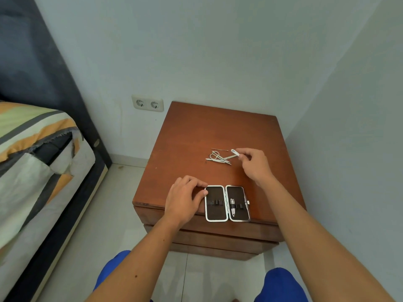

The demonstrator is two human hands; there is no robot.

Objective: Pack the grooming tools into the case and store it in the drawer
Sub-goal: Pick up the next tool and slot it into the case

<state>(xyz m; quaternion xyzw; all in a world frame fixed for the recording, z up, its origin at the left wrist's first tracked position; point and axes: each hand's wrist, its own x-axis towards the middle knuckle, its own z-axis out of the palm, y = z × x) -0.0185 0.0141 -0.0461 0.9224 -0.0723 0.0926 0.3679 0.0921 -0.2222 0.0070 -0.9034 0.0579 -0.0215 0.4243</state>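
An open grooming case [226, 203] with a metal rim and dark lining lies flat near the front edge of the brown nightstand [196, 136]. One small nail clipper [233, 207] sits under the strap in its right half. My left hand [185, 198] rests on the case's left edge, fingertips touching the rim. Further back, my right hand [254, 163] pinches a second nail clipper [234, 152] between thumb and fingers. Beside it lie small scissors [216, 155], several slim metal tools [220, 160] and a thin pin [219, 149].
The nightstand stands in a corner, with walls behind and to the right. Its drawer fronts [218, 234] below the top are closed. A bed [37, 162] with a striped cover is on the left, and a double wall socket [147, 103] is behind. My knees in blue [281, 284] are below.
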